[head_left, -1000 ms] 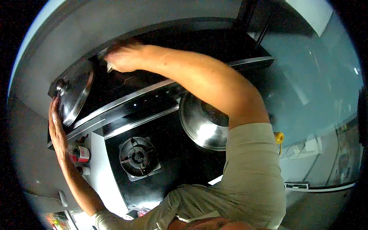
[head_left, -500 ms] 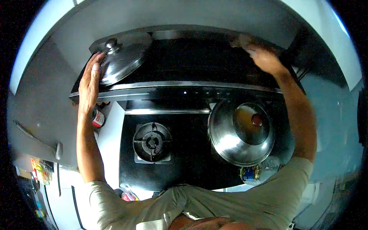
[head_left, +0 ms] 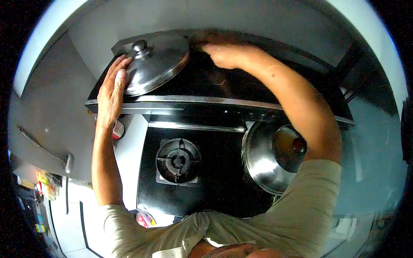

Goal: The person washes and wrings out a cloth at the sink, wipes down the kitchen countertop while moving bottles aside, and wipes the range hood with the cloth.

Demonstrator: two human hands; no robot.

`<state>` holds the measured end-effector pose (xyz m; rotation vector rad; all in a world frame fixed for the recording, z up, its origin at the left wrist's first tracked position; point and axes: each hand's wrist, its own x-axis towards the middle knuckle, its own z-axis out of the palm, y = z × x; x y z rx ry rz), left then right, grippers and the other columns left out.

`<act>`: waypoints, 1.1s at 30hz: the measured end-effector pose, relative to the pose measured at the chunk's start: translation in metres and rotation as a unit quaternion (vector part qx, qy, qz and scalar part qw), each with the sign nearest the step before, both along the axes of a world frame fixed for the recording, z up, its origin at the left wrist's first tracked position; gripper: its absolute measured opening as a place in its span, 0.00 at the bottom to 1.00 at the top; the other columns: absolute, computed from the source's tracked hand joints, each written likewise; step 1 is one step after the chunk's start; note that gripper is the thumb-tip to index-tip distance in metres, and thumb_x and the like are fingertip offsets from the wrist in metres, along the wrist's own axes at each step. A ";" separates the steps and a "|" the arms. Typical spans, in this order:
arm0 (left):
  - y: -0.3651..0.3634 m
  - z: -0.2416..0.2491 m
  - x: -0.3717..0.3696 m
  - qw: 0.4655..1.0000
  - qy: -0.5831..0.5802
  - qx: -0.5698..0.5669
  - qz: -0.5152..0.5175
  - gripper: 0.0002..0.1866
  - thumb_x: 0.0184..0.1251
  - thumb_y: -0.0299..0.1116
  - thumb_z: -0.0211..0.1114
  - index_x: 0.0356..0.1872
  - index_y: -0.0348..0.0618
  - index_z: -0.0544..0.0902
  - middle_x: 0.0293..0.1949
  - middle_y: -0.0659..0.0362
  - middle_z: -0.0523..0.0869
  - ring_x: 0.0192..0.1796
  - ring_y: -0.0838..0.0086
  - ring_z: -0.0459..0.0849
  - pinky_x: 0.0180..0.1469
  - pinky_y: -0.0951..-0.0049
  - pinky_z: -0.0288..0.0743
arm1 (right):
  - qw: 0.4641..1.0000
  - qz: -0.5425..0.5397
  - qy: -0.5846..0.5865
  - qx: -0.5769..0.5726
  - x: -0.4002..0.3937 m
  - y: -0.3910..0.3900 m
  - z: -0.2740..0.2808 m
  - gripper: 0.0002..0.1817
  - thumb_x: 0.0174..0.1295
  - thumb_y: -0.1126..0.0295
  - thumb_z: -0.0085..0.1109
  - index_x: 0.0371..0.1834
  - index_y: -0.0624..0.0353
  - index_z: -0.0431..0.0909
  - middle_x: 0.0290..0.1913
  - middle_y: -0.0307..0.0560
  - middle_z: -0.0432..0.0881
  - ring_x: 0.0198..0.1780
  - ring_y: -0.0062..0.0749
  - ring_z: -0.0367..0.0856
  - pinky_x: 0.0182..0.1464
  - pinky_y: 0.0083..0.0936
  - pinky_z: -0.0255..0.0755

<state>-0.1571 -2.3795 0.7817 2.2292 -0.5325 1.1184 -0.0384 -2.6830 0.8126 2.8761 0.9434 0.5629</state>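
Note:
A domed steel pot lid (head_left: 161, 66) with a round knob lies at the left end of the black range hood (head_left: 254, 79). My left hand (head_left: 114, 88) holds the lid at its left side, fingers along the edge and thumb lying over it. Farther right along the hood top, my right hand (head_left: 226, 55) is closed and reaches to the back edge, close beside the lid's right rim. Something brownish and blurred shows at its fingertips; I cannot tell what it is.
Below the hood sits a black stove with a bare burner (head_left: 178, 161) on the left. A large steel lid or pan (head_left: 263, 161) covers the right side, partly behind my right arm. A ladle (head_left: 47, 148) is at far left; a red-labelled jar (head_left: 118, 130) stands beside the stove.
My right hand has swept left along the hood's back edge, from its right end to near the lid. My left hand stays at the lid. The whole view has shifted slightly.

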 end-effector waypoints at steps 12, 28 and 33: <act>0.004 0.001 0.008 1.000 -0.003 0.020 0.011 0.29 0.77 0.57 0.43 0.62 0.50 0.78 0.69 0.52 0.72 0.71 0.59 0.69 0.71 0.64 0.61 | 0.968 -0.179 -0.137 -0.106 -0.027 -0.122 -0.010 0.28 0.63 0.77 0.47 0.68 0.46 0.71 0.65 0.57 0.74 0.61 0.54 0.75 0.62 0.42 0.70; 0.024 0.003 0.022 1.000 0.012 -0.005 -0.014 0.28 0.76 0.56 0.45 0.63 0.48 0.78 0.70 0.51 0.70 0.73 0.61 0.66 0.72 0.64 0.59 | 0.970 0.180 0.102 0.129 -0.018 -0.082 -0.026 0.29 0.75 0.53 0.37 0.73 0.58 0.61 0.77 0.52 0.56 0.77 0.42 0.54 0.77 0.33 0.48; 0.019 0.005 0.023 1.000 -0.006 0.029 0.010 0.28 0.77 0.55 0.44 0.64 0.49 0.77 0.70 0.51 0.70 0.73 0.61 0.65 0.72 0.65 0.57 | 0.993 -0.040 -0.012 0.112 -0.101 -0.189 -0.036 0.28 0.72 0.62 0.45 0.74 0.58 0.60 0.72 0.54 0.66 0.73 0.41 0.63 0.74 0.32 0.54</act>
